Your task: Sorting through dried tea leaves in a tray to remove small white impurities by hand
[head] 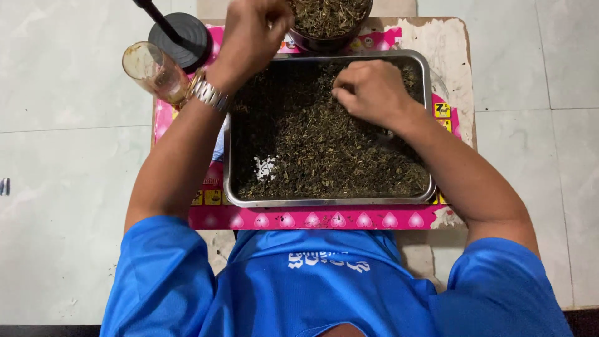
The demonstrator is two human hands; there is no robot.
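My right hand (373,92) pinches loose, light, crumbly dark dried leaves (324,150) in the steel tray (324,201); left hand (253,34) fingers curl closed over the round bowl (327,25).

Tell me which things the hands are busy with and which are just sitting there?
Busy with: the metal tray of dried leaves, right hand picking in them; left hand at the bowl of more leaves.

Just sitting: the glass, the black round lid, the pink mat.
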